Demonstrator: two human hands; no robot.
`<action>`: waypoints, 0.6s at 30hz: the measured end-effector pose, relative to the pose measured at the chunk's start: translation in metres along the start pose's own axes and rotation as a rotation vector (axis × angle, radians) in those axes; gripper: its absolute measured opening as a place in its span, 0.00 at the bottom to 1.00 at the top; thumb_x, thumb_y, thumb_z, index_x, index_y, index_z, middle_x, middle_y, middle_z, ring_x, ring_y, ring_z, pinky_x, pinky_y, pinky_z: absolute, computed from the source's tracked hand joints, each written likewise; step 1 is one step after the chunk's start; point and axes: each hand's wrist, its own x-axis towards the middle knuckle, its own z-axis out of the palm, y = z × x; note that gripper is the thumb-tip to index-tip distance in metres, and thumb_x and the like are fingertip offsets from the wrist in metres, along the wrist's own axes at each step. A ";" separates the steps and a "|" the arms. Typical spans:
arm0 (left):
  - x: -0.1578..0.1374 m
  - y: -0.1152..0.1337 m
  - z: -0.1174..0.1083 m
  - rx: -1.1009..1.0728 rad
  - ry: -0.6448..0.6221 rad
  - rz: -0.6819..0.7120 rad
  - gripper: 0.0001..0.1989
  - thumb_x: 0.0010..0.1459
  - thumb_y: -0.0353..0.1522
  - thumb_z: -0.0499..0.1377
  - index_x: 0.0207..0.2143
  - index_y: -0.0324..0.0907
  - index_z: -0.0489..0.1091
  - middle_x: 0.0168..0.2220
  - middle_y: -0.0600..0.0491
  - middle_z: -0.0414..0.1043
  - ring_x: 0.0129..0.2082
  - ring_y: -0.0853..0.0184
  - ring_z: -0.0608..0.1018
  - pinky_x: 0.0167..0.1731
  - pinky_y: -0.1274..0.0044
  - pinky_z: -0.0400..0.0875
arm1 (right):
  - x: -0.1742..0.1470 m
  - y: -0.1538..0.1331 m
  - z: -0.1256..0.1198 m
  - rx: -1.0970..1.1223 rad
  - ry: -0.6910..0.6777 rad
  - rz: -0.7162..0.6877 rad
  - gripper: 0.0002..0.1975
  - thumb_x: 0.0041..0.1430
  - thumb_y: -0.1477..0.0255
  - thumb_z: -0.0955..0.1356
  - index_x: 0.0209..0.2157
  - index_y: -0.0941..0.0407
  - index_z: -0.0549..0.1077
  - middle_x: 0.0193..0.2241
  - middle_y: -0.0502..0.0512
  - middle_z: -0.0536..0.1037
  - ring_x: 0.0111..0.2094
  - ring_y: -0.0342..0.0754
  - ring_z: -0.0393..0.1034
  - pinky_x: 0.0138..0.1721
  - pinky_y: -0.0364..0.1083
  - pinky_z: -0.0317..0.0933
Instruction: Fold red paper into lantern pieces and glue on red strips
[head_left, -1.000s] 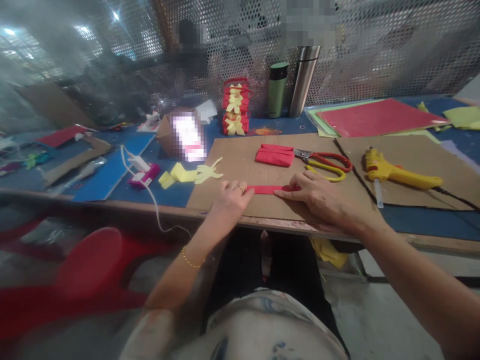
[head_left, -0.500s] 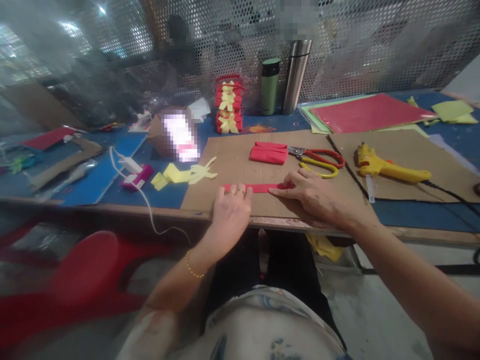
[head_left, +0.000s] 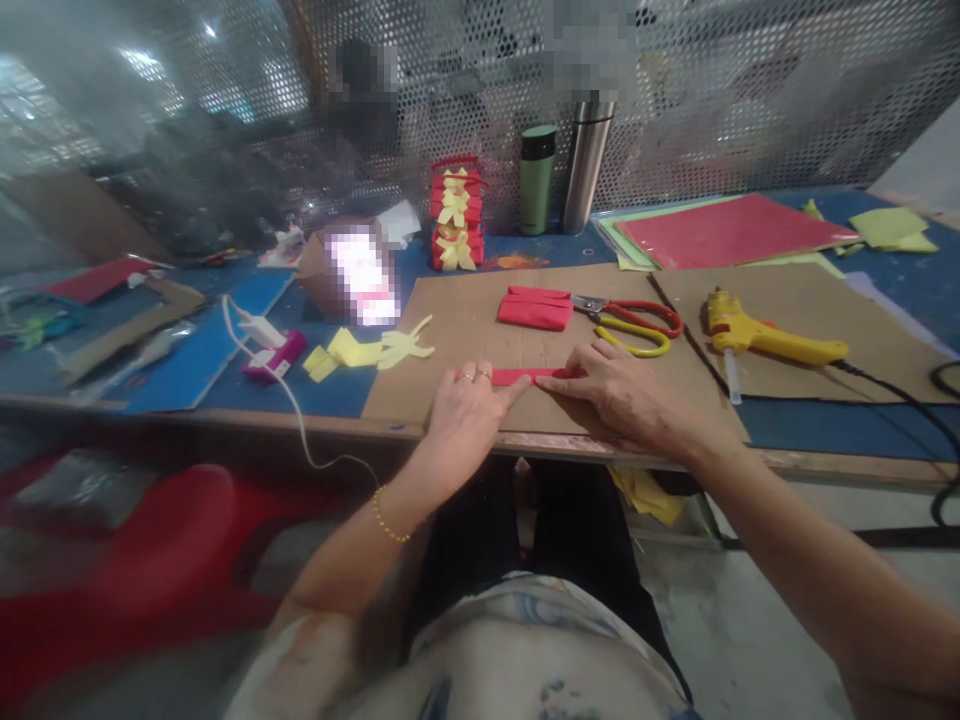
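Observation:
A narrow folded red strip [head_left: 513,377], paper-like, lies flat along the cardboard sheet [head_left: 450,310] near the table's front edge. My left hand [head_left: 463,412] is closed over the strip's left part, its thumb stretched right along the strip. On the right end, my right hand [head_left: 619,392] presses with bent fingers, thumb and index at the strip. The two thumbs almost meet. Both hands hide the ends of the strip. Just beyond them lie a folded red piece [head_left: 535,308] and scissors [head_left: 637,325] with one red and one yellow handle.
Right of the hands lies a yellow glue gun [head_left: 776,335] with a black cord. Yellow paper pieces [head_left: 360,348], a purple power adapter [head_left: 274,357] and a pixelated bright screen [head_left: 364,275] are at left. Behind stand red ornaments with yellow bows [head_left: 455,220], a green tumbler [head_left: 536,185] and a steel flask [head_left: 589,170].
My left thumb has stretched out to the right along the strip, close to my right thumb. My right hand stays at the strip's right end. The view has shifted slightly.

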 end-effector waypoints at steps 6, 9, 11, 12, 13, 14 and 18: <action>-0.002 0.003 0.001 0.010 -0.011 -0.028 0.30 0.72 0.24 0.50 0.71 0.57 0.62 0.46 0.44 0.71 0.47 0.57 0.74 0.42 0.69 0.66 | -0.002 -0.003 -0.002 -0.031 -0.023 -0.003 0.22 0.71 0.72 0.64 0.62 0.49 0.77 0.38 0.60 0.73 0.38 0.53 0.61 0.41 0.51 0.54; 0.001 0.005 -0.002 -0.016 -0.011 -0.025 0.31 0.72 0.24 0.51 0.71 0.60 0.61 0.46 0.45 0.71 0.46 0.59 0.74 0.42 0.70 0.67 | -0.002 -0.006 -0.005 -0.098 -0.009 -0.006 0.22 0.66 0.72 0.67 0.59 0.50 0.78 0.39 0.60 0.74 0.39 0.54 0.62 0.42 0.52 0.54; 0.003 0.005 -0.005 -0.014 -0.019 -0.010 0.32 0.71 0.24 0.52 0.71 0.61 0.59 0.45 0.46 0.71 0.45 0.60 0.74 0.41 0.71 0.66 | -0.004 -0.009 -0.007 -0.143 0.000 0.005 0.19 0.65 0.73 0.67 0.55 0.51 0.80 0.39 0.60 0.74 0.40 0.54 0.62 0.43 0.52 0.53; 0.004 0.004 -0.006 -0.010 -0.029 -0.001 0.32 0.71 0.24 0.52 0.71 0.62 0.59 0.45 0.47 0.71 0.44 0.60 0.74 0.41 0.71 0.66 | -0.006 -0.010 -0.008 -0.159 0.003 0.015 0.17 0.64 0.74 0.67 0.52 0.52 0.81 0.39 0.60 0.74 0.40 0.54 0.63 0.43 0.51 0.53; 0.005 0.003 -0.007 -0.004 -0.041 0.008 0.33 0.71 0.24 0.51 0.71 0.62 0.59 0.44 0.47 0.70 0.44 0.60 0.74 0.40 0.72 0.66 | -0.009 -0.011 -0.009 -0.168 0.005 0.026 0.15 0.64 0.74 0.67 0.49 0.53 0.81 0.38 0.60 0.74 0.40 0.54 0.63 0.42 0.51 0.54; 0.006 0.001 -0.008 0.001 -0.051 0.017 0.33 0.71 0.23 0.51 0.71 0.62 0.59 0.44 0.47 0.71 0.44 0.60 0.74 0.40 0.72 0.66 | -0.013 -0.011 -0.010 -0.168 0.013 0.038 0.14 0.64 0.75 0.67 0.47 0.54 0.81 0.38 0.60 0.75 0.40 0.54 0.63 0.42 0.51 0.54; 0.007 -0.003 -0.007 -0.012 -0.042 0.032 0.33 0.71 0.23 0.51 0.71 0.62 0.60 0.44 0.47 0.70 0.44 0.59 0.73 0.40 0.71 0.66 | -0.032 -0.009 -0.015 -0.154 0.063 0.083 0.11 0.63 0.72 0.69 0.45 0.57 0.81 0.37 0.61 0.75 0.39 0.55 0.64 0.42 0.52 0.55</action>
